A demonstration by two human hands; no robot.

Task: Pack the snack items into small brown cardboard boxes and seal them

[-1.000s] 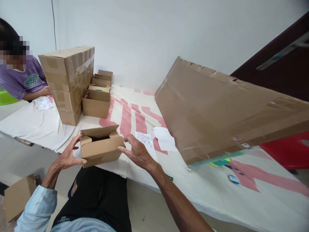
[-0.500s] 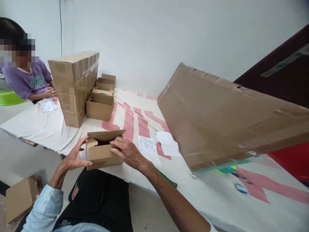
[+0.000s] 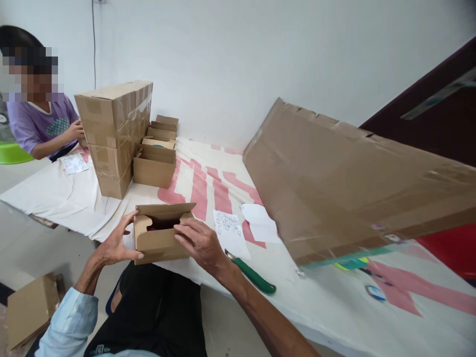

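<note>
A small cardboard box (image 3: 158,245) with its top open stands at the table's front edge, close to my lap. My left hand (image 3: 117,243) grips its left end, thumb at the lower front corner and fingertips at the upper back corner. At the right end, the fingers of my right hand (image 3: 201,243) are bent over the front wall's top edge and pinch it. Something dark red shows inside, too shaded to make out. Just right of my right wrist lies a green-handled tool (image 3: 258,277) with a short metal tip.
Taped cartons (image 3: 107,134) are stacked at the left, with several open boxes (image 3: 154,171) beside them. Two papers (image 3: 230,230) lie beyond my right hand. A big cardboard sheet (image 3: 334,183) leans at the right. A person in purple (image 3: 40,124) sits at the far left.
The box's opening has widened slightly, and dark red now shows inside. More of the green-handled tool is visible past my right arm. The other person's hands have risen toward the cartons.
</note>
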